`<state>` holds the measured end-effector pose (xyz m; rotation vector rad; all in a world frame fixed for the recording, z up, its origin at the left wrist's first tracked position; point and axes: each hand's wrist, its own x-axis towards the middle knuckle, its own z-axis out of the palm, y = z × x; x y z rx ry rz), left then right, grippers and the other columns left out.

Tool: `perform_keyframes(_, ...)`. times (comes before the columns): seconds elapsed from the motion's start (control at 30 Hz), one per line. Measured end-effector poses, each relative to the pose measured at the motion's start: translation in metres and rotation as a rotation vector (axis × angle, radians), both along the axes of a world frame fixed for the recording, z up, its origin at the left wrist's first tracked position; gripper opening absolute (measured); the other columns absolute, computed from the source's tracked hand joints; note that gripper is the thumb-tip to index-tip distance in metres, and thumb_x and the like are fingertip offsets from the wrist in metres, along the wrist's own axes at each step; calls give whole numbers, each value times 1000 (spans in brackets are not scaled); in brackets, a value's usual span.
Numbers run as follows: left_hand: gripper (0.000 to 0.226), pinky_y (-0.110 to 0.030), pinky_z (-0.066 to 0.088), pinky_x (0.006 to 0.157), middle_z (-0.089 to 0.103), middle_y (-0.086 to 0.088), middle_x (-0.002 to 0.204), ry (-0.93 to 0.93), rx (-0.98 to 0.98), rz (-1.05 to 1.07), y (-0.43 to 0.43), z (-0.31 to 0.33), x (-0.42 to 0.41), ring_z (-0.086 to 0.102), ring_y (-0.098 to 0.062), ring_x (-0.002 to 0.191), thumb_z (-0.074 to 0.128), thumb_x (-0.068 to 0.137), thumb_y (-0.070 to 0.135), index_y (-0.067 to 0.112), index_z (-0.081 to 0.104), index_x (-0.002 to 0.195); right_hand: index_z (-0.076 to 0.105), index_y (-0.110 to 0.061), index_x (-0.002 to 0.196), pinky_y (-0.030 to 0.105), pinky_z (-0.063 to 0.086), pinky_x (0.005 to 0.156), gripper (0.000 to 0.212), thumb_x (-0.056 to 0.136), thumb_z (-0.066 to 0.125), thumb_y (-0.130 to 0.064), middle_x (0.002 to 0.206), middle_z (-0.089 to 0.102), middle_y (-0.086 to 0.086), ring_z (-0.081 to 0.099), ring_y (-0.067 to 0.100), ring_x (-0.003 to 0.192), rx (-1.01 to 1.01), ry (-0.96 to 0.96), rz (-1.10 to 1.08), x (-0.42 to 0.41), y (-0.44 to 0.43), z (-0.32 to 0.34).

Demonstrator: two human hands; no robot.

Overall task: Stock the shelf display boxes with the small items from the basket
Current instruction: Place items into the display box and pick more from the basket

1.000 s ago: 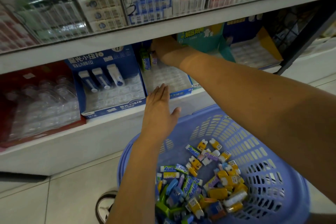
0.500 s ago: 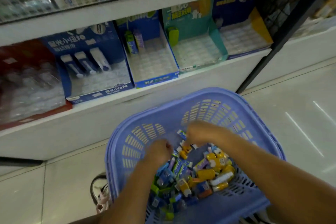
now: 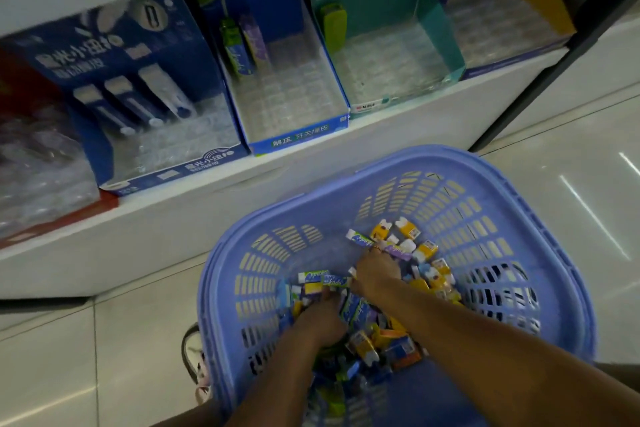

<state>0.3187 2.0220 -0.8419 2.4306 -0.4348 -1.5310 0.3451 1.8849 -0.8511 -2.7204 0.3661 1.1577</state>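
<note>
Items (image 3: 424, 251) heaped in the blue basket (image 3: 485, 177), both hands down among them.
The small packets, yellow, blue, green and purple, lie loose on the basket's floor. The left hand (image 3: 322, 319) has its fingers curled down into the pile, and the right hand (image 3: 375, 270) reaches forward with its fingertips at a purple packet (image 3: 398, 250). Whether either hand actually grips anything cannot be told. The basket stands on the tiled floor (image 3: 104, 340), just in front of the low white shelf (image 3: 173, 218). On the shelf stand open display boxes: a blue box (image 3: 298, 139) with a green and a purple packet upright at its back, a teal box (image 3: 443, 42) with one green item, and further left another blue box (image 3: 173, 170) holding three white-and-blue pieces. A shoe (image 3: 194, 354) shows beside the basket.
</note>
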Motion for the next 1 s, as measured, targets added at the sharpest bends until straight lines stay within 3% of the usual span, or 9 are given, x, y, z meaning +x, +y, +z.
perform_keyframes(0.13, 65, -37, 42, 94, 26, -10, 153, -5, 3, 64, -3, 5, 3, 42, -32, 128, 53, 92, 28, 16, 23, 148, 13, 3, 146, 38, 43, 100, 81, 90, 60, -31, 145, 34, 21, 44, 33, 128, -4, -15, 13, -1, -4, -2)
perform_keyframes(0.23, 29, -36, 46, 79, 59, -13, 114, -41, -40, 223, -7, 13, 8, 57, -29, 98, 50, 94, 28, 12, 56, 117, 18, 0, 145, 40, 42, 99, 69, 93, 56, -24, 141, 40, 20, 44, 34, 127, -13, -5, 65, -3, -6, -5)
perform_keyframes(0.3, 23, -34, 41, 63, 58, -13, 82, -75, -77, 348, -8, 18, 11, 53, -26, 72, 47, 94, 27, 15, 57, 76, 23, -3, 143, 42, 41, 99, 57, 94, 50, -16, 141, 40, 20, 43, 35, 127, -32, 10, 94, -5, -7, -4)
perform_keyframes(0.4, 34, -27, 31, 53, 44, -6, 59, -71, -124, 442, -5, 24, 9, 43, -22, 56, 48, 90, 19, 18, 40, 57, 21, -3, 144, 45, 39, 102, 58, 94, 48, -12, 142, 38, 21, 38, 37, 130, -75, 24, 142, -9, -5, -1)
perform_keyframes(0.53, 38, -31, 45, 59, 55, -4, 64, -103, -186, 663, -7, 38, 12, 58, -26, 66, 46, 94, 21, 18, 50, 56, 59, -8, 115, 33, 50, 79, 27, 92, 54, -21, 114, 63, 12, 61, 26, 104, 113, -45, 10, 2, -7, 25)
perform_keyframes(0.57, 38, -35, 49, 65, 59, -8, 68, -69, -240, 751, -11, 45, 17, 61, -27, 68, 47, 96, 26, 17, 54, 60, 63, -13, 94, 29, 47, 65, 13, 89, 57, -24, 94, 65, 8, 62, 21, 85, 195, -86, -4, 7, -9, 36)
perform_keyframes(0.63, 33, -38, 54, 70, 64, -12, 76, 65, -387, 997, -20, 64, 30, 64, -28, 71, 55, 94, 36, 13, 63, 71, 52, -16, 69, 26, 37, 53, 23, 83, 64, -29, 67, 51, 2, 49, 16, 62, 383, -167, -63, 11, -13, 62)
perform_keyframes(0.83, 32, -31, 60, 64, 67, -17, 89, 107, -737, 1189, -24, 133, 55, 68, -24, 77, 58, 93, 30, -1, 64, 100, 61, -30, 76, 9, 45, 55, 25, 68, 84, -24, 66, 63, -12, 60, -4, 60, 881, -390, -359, 6, -38, 151)
perform_keyframes(1.0, 31, -29, 58, 66, 70, -20, 89, 182, -1005, 1290, -10, 185, 59, 72, -25, 79, 55, 94, 26, 0, 69, 91, 70, -17, 96, 18, 54, 66, 17, 81, 70, -8, 88, 75, 0, 71, 11, 80, 1226, -368, -551, 7, -50, 200)
